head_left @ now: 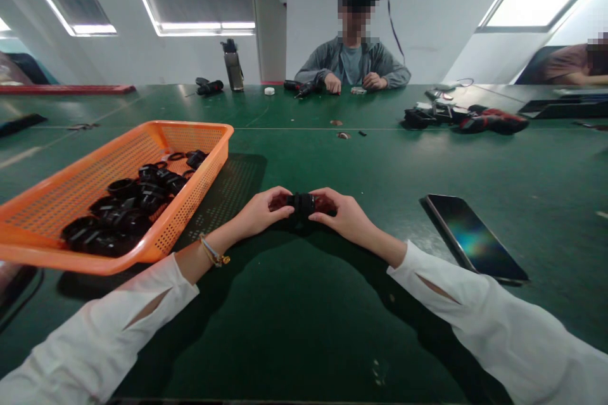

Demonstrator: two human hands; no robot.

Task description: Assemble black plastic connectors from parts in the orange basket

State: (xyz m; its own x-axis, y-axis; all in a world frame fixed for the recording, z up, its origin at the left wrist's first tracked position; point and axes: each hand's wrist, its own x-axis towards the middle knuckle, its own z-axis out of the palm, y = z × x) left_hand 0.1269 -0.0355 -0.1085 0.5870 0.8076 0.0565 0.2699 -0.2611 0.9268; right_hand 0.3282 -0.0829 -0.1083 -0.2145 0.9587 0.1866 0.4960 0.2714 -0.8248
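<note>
A small black cylindrical part (303, 204) is held level between my two hands near the middle of the view, just above the green table (304, 316). My left hand (264, 212) grips its left end between thumb and fingers. On its right end, the thumb and fingers of my right hand (342, 215) are closed. The fingertips partly hide both ends. To the left stands an orange perforated basket (80, 168) with several black ring-like and cylindrical parts (142, 196) heaped inside.
A phone (475, 237) lies right of my right hand. Across the table sits a person (351, 54) with both hands on the tabletop. Farther back are a bottle (232, 66), a black object (209, 87), and red and black items (494, 120). Another person (574, 63) is at far right.
</note>
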